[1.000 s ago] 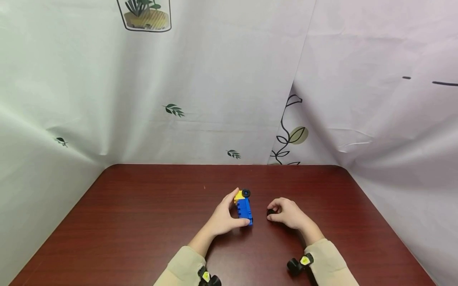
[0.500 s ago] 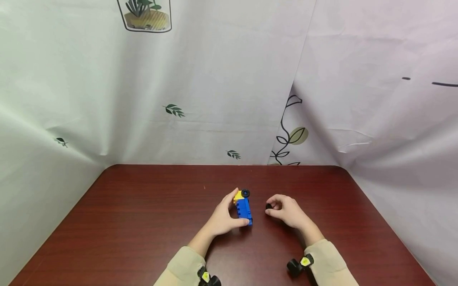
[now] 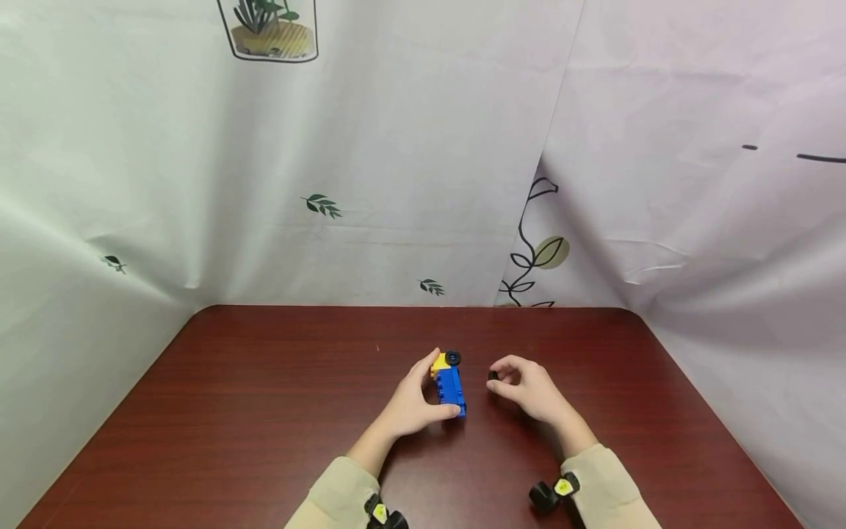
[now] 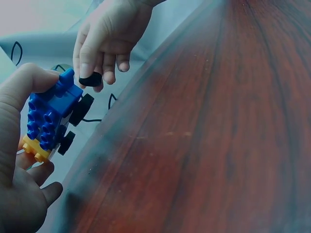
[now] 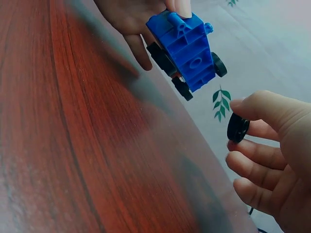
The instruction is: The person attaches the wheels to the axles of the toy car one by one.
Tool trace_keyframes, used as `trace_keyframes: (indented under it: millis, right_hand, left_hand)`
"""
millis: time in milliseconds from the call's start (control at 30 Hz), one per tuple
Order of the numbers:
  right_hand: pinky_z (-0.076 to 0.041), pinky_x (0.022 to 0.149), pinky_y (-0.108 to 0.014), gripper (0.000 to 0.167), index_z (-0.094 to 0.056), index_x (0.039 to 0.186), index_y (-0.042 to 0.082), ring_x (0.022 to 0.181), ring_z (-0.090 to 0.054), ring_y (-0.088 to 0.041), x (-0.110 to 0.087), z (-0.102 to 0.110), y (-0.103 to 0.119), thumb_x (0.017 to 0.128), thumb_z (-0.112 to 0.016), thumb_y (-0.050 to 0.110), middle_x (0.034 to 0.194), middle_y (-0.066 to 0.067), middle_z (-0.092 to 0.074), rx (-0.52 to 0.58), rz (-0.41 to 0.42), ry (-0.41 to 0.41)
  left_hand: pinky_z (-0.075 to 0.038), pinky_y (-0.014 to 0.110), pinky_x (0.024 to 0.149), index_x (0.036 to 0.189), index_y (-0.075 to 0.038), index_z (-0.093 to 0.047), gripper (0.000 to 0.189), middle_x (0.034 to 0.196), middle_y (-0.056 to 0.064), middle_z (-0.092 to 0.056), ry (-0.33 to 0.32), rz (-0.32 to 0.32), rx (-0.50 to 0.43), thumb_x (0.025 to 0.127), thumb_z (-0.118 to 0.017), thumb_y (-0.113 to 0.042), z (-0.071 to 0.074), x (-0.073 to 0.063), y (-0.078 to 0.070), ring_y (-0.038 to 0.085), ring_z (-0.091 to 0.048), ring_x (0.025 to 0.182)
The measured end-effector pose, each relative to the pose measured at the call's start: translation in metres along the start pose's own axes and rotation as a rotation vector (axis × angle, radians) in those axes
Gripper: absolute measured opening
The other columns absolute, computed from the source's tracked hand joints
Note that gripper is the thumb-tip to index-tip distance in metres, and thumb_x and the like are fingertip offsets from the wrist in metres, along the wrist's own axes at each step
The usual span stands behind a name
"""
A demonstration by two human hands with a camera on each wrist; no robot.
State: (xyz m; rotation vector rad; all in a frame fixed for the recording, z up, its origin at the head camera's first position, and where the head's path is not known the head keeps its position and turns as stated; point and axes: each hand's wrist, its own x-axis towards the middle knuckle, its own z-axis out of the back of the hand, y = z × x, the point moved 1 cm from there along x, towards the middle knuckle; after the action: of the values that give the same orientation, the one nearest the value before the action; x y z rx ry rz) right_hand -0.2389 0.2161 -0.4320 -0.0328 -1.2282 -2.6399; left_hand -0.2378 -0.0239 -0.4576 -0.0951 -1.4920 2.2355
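Between the thumb and fingers of my left hand [image 3: 408,404] is a toy car of blue and yellow building blocks [image 3: 450,387], held up off the table. Its studded side faces left in the head view. In the right wrist view the car's ribbed blue underside [image 5: 192,53] shows, with two black wheels on one side and one on the other. My right hand [image 3: 538,393] pinches a loose black wheel [image 5: 238,127] between thumb and index finger, a short gap to the right of the car. Its other fingers are loosely curled.
A dark red-brown wooden table [image 3: 264,411] lies beneath both hands. Pale curtain-like sheets [image 3: 396,147] printed with leaves rise behind it and at both sides. Each wrist wears a small black camera [image 3: 545,496].
My right hand has lifted slightly, or moved away from me, and a little left with the wheel, turning it somewhat. The left hand and the car have hardly moved.
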Motion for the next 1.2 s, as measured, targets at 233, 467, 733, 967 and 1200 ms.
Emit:
trace_keyframes:
  millis: [233, 467, 733, 967, 1200]
  right_hand:
    - [-0.052, 0.081, -0.033, 0.031, -0.066, 0.116, 0.012, 0.094, -0.06, -0.017, -0.002, 0.0, 0.005, 0.088, -0.067, 0.024, 0.106, -0.002, -0.067, -0.006, 0.041, -0.016]
    - [-0.051, 0.078, -0.028, 0.028, -0.066, 0.112, 0.011, 0.089, -0.058, -0.015, -0.001, 0.0, 0.008, 0.088, -0.068, 0.024, 0.101, -0.002, -0.066, 0.024, 0.047, -0.028]
    - [-0.048, 0.065, -0.023, 0.024, -0.064, 0.101, 0.012, 0.074, -0.056, -0.013, 0.001, 0.001, 0.011, 0.083, -0.072, 0.026, 0.084, 0.0, -0.063, 0.078, 0.058, -0.041]
    - [-0.047, 0.057, -0.024, 0.022, -0.062, 0.096, 0.016, 0.068, -0.056, -0.012, -0.002, 0.001, 0.018, 0.08, -0.075, 0.023, 0.079, 0.0, -0.062, 0.123, 0.074, -0.061]
    - [-0.051, 0.059, -0.025, 0.022, -0.061, 0.094, 0.017, 0.069, -0.059, -0.012, -0.007, 0.0, 0.022, 0.079, -0.076, 0.021, 0.09, 0.0, -0.066, 0.171, 0.1, -0.073]
  left_hand:
    - [-0.036, 0.05, 0.108, 0.15, -0.012, -0.024, 0.098, 0.152, 0.011, -0.031, -0.01, 0.006, 0.018, 0.073, -0.079, -0.038, 0.0, 0.0, -0.002, 0.032, -0.041, 0.134]
    - [-0.037, 0.05, 0.106, 0.15, -0.015, -0.025, 0.097, 0.15, 0.012, -0.032, -0.028, 0.002, 0.016, 0.073, -0.079, -0.036, 0.0, 0.0, -0.002, 0.032, -0.044, 0.131]
    - [-0.037, 0.052, 0.106, 0.15, -0.011, -0.026, 0.097, 0.151, 0.013, -0.031, -0.07, -0.004, 0.021, 0.072, -0.079, -0.037, 0.002, 0.002, -0.002, 0.032, -0.044, 0.13]
    - [-0.037, 0.054, 0.105, 0.15, -0.016, -0.026, 0.096, 0.152, 0.011, -0.03, -0.078, 0.011, 0.022, 0.073, -0.078, -0.039, 0.002, 0.001, -0.003, 0.032, -0.042, 0.132]
    - [-0.039, 0.054, 0.103, 0.15, -0.016, -0.024, 0.096, 0.152, 0.011, -0.03, -0.078, 0.014, 0.009, 0.074, -0.076, -0.04, 0.002, -0.004, -0.003, 0.033, -0.043, 0.13]
